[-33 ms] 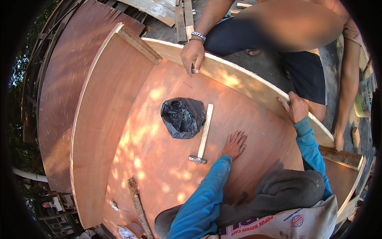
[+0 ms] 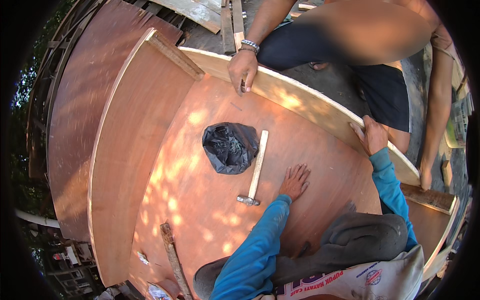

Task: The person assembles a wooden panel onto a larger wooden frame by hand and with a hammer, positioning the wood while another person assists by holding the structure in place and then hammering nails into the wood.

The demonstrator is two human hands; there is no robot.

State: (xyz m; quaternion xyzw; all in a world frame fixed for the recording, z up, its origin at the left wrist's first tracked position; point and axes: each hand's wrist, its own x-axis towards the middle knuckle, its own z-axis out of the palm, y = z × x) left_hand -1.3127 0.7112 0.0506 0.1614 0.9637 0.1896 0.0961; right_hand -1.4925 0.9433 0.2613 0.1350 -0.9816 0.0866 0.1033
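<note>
My left hand [image 2: 295, 183] lies palm down on the large plywood sheet [image 2: 210, 200], fingers spread, holding nothing. Over at the right, my right hand [image 2: 372, 136] grips the top edge of an upright plywood side board [image 2: 305, 104], with some of its fingers hidden. A hammer [image 2: 257, 167] with a pale wooden handle rests left of my left hand, head toward me. Beside its handle sits an open black plastic bag [image 2: 225, 150] with what look like thin nails inside. Across from me, a co-worker's hand [image 2: 243, 70] is at the board's far left part and their other hand [image 2: 425, 177] holds its right end.
Another upright plywood side [image 2: 125, 145] with a corner batten [image 2: 174, 56] stands at the left. A rough wood stick [image 2: 175, 260] lies near my knee. Further left leans a big reddish panel [image 2: 95, 110]. A wooden batten [image 2: 430, 198] joins the right corner.
</note>
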